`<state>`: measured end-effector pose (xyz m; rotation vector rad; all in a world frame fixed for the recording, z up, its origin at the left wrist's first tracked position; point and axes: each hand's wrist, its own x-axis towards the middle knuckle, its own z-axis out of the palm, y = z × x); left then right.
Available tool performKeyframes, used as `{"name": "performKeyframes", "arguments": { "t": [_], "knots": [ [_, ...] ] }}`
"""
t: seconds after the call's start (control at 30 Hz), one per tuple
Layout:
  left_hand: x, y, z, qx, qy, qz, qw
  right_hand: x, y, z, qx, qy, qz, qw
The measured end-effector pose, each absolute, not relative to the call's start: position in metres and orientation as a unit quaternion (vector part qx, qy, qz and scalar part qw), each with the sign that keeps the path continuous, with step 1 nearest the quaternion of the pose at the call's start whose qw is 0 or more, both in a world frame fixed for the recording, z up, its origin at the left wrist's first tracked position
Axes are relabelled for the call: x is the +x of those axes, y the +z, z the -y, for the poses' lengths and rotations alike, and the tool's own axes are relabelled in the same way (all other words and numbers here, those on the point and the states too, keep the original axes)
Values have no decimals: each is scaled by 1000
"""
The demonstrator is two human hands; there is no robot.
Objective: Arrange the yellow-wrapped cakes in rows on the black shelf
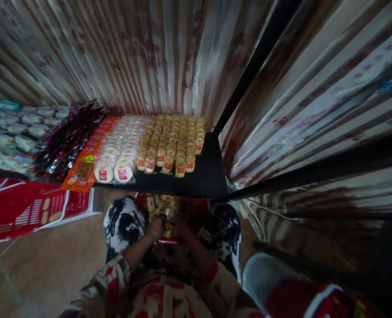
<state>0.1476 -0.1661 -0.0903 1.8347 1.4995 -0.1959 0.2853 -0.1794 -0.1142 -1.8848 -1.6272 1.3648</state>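
Observation:
My left hand and my right hand are low in front of me, close together over a red container between my knees. Several small yellow wrapped snack packets lie in that container. Both hands are among the packets with fingers curled, but the dim light hides what exactly is in them. Just beyond, on a black shelf, stand rows of yellow wrapped snack packets with red labels. Left of these are stacks of round white packaged crackers.
Further left on the shelf lie an orange snack bag, dark shiny packets and pale packets. A red printed box is below. Striped curtains hang behind, with black posts. A pale bag stands at right.

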Motion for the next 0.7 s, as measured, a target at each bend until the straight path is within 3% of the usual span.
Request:
{"name": "performKeyframes", "arguments": {
  "t": [0.2, 0.5, 0.7],
  "knots": [
    [148, -77, 161, 689, -17, -625, 368, 290, -97, 178, -674, 470, 542, 178],
    [138, -36, 158, 689, 153, -606, 366, 319, -44, 173, -639, 476, 467, 382],
    [144, -8, 165, 706, 273, -531, 380, 327, 0, 172, -590, 522, 421, 450]
  ]
}}
